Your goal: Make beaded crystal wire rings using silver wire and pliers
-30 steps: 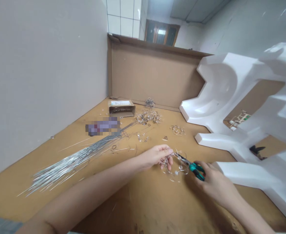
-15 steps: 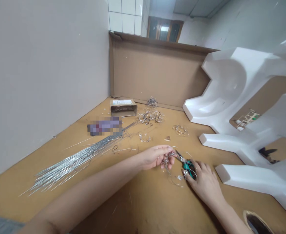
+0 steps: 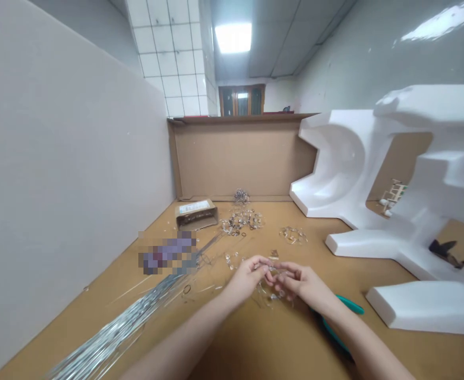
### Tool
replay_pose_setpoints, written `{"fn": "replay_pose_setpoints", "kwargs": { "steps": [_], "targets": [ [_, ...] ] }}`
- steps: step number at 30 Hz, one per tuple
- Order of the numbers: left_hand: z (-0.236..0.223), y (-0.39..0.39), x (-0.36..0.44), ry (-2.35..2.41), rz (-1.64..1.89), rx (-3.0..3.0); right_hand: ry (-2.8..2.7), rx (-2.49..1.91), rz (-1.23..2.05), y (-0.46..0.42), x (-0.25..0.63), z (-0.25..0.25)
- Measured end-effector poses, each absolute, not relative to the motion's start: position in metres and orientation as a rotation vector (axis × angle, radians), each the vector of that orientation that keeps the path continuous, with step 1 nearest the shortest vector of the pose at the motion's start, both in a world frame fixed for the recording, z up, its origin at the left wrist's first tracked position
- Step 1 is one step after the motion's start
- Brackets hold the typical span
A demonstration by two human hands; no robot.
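My left hand (image 3: 252,273) pinches a thin wire strung with clear beads (image 3: 273,297), above the front middle of the table. Close against it, my right hand (image 3: 302,282) has its fingers closed on the same beaded wire. Part of the wire hangs in loose loops under the fingers; its exact grip points are hidden. Teal-handled pliers (image 3: 349,304) lie on the table, partly covered by my right forearm. Just beyond my left hand is a small curved piece of beaded wire (image 3: 232,260).
A bundle of straight silver wires (image 3: 136,322) lies at left, near a small open cardboard box (image 3: 197,215). Farther back sits a pile of beaded wire pieces (image 3: 243,220), with another beaded coil (image 3: 293,235) to its right. White foam packaging (image 3: 346,245) borders the right side.
My right hand has let go of the teal-handled pliers, which now lie under my forearm, and has moved left onto the beaded wire. The camera view has tilted up.
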State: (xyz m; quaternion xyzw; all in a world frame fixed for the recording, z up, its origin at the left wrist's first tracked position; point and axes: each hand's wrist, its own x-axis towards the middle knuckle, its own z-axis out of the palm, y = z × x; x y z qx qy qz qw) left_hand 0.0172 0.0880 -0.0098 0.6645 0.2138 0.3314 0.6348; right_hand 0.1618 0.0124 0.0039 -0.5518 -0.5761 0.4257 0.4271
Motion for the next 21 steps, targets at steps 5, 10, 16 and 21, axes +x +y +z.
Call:
{"fn": "replay_pose_setpoints", "kwargs": {
  "steps": [5, 10, 16, 21],
  "targets": [
    [-0.022, 0.086, 0.022, 0.592, 1.035, 1.888, -1.427, -1.485, 0.874, 0.020, 0.168, -0.034],
    [-0.017, 0.067, 0.009, 0.299, 1.104, 2.300, -1.371, -1.526, 0.611, 0.016, 0.172, -0.035],
    [-0.024, 0.065, 0.013, 0.412, 1.079, 1.785, -1.520, -1.463, -0.006, 0.005, 0.176, -0.023],
    [-0.039, 0.071, 0.026, 0.302, 0.826, 1.424, -1.599, -1.386, -0.153, -0.001, 0.172, -0.020]
  ]
}}
